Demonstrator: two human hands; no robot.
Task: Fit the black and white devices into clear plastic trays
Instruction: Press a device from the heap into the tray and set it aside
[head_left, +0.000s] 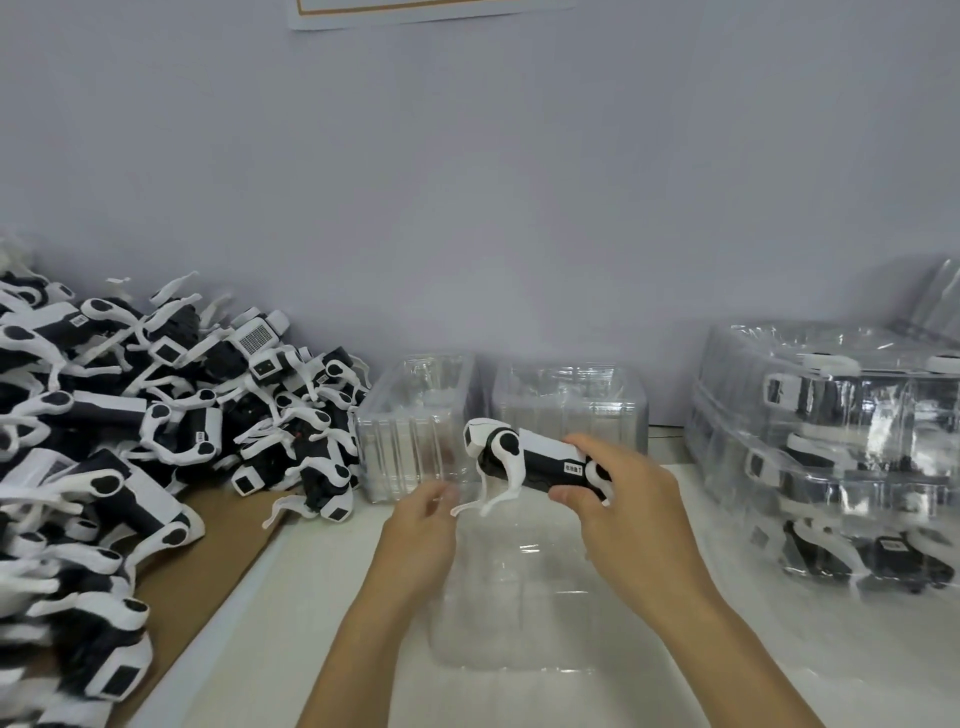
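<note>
The device at frame centre is black and white, like the pile at left. Trays are clear; cardboard brown; desk white; wall pale lilac-grey.

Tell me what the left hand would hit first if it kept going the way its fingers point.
Probably the white leg of the device held by the right hand; the left hand has fingertips just short of it. Behind that stands an empty tray stack. Depth is uncertain.

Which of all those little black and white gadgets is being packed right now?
Look past the big heap on the left to the pale table's middle. There the right hand grips one device in the air above a clear tray, the only one lifted.
</note>
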